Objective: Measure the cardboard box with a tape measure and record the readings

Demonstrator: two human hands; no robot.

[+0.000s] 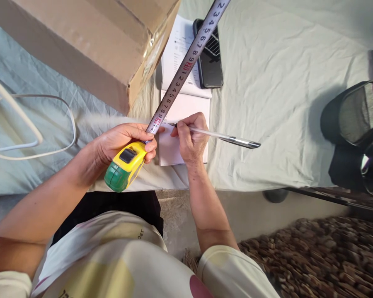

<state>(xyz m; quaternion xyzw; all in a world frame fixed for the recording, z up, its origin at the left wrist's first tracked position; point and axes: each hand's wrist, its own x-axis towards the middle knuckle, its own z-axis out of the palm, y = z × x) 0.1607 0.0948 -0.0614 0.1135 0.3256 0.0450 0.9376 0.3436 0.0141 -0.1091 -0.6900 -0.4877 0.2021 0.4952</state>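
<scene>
My left hand [124, 142] is closed around a yellow and green tape measure [126, 165], whose blade [186, 64] runs up and to the right past the top edge. My right hand [191, 138] pinches a clear pen [224, 136], its tip resting on the white page of an open notebook [182, 107]. The notebook lies on a table covered with a pale cloth [282, 103]. A large cardboard box [90, 45] stands just left of the blade and the notebook.
A black phone [209, 62] lies on the notebook's far page. A white cable [34, 128] loops on the cloth at left. Dark mesh-sided items [357, 132] sit at the table's right edge. A woven mat [313, 256] covers the floor below.
</scene>
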